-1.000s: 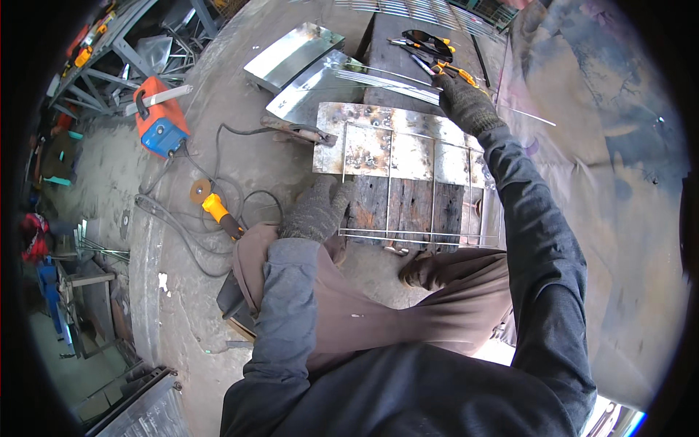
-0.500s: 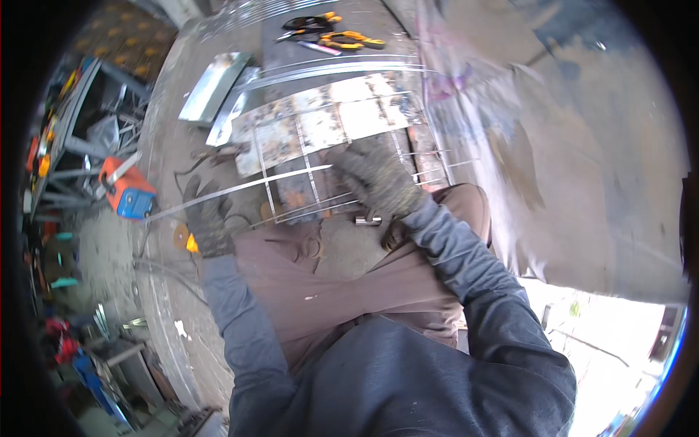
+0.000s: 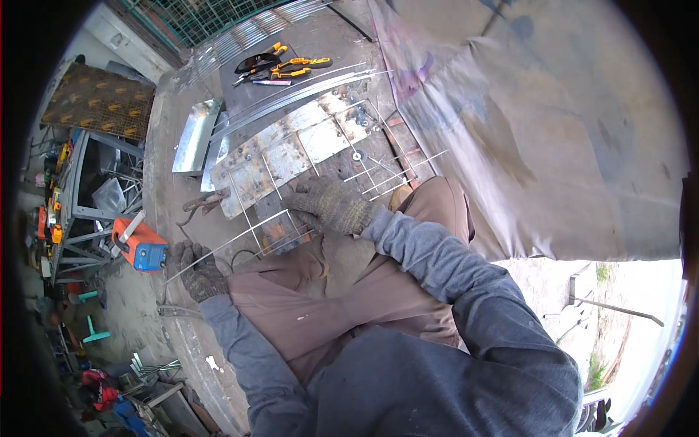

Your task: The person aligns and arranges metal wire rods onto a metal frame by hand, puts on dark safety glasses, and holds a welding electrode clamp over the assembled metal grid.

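Observation:
A thin metal rod (image 3: 245, 233) runs slantwise between my two gloved hands, its left end sticking out past the glove. My left hand (image 3: 199, 272) has its fingers curled round the rod near that end. At the rod's other end, my right hand (image 3: 331, 206) is closed over it, palm down, hiding where it stops. Beneath the right hand lies a wire grid (image 3: 272, 175) of crossed thin rods. Part of the grid rests over a stained, shiny metal plate (image 3: 255, 159) in front of my knees.
Yellow-handled pliers (image 3: 302, 65) lie on the far side beside long metal strips (image 3: 291, 95). A folded sheet-metal piece (image 3: 196, 136) sits left of the plate, near a clamp (image 3: 211, 202). An orange-and-blue machine (image 3: 140, 244) stands left. A grey tarp (image 3: 531, 146) covers the right.
The view has shifted. My left hand has come nearer to me with the rod's left end, so the rod slants more steeply. My right hand stays over the grid, holding the other end.

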{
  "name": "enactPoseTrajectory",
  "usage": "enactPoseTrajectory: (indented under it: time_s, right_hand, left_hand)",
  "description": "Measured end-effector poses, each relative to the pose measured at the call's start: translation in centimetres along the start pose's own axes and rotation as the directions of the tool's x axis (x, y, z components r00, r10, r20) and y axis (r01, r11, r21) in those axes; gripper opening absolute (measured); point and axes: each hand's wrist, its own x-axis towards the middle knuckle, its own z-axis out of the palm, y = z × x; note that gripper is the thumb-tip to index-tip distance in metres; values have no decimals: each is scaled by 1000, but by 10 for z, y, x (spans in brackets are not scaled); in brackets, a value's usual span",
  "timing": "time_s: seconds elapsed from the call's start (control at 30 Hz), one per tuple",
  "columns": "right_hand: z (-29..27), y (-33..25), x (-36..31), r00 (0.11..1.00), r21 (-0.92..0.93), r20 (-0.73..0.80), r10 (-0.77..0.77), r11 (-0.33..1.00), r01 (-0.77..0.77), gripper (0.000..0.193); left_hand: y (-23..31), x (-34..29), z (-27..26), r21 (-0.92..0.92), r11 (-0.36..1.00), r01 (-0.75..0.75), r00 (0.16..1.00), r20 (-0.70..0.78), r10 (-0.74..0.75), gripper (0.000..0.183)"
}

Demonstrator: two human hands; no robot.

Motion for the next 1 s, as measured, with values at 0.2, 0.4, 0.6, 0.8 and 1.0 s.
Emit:
enactPoseTrajectory:
  time_s: [0.2,0.4,0.6,0.8,1.0]
  right_hand:
    - [5,-5,2,998,44,-55,-32,998,34,30]
    - [2,6,-2,993,22,5,120,993,-120,29]
    - [-25,32,-20,918,-236,69,390,901,-365,19]
    - [-65,41,-34,862,-336,-1,507,812,-478,19]
    - [-74,60,-53,777,-470,-52,628,671,-574,18]
  left_hand:
    - [-3,-4,5,67,998,21,999,-51,-18,36]
    - [-11,-6,11,231,960,158,987,-68,-146,42]
    - [-9,-15,21,264,964,16,977,-209,41,71]
    - [-31,-9,33,433,900,45,991,-131,13,71]
    - [-59,-28,47,876,250,-412,897,341,282,48]
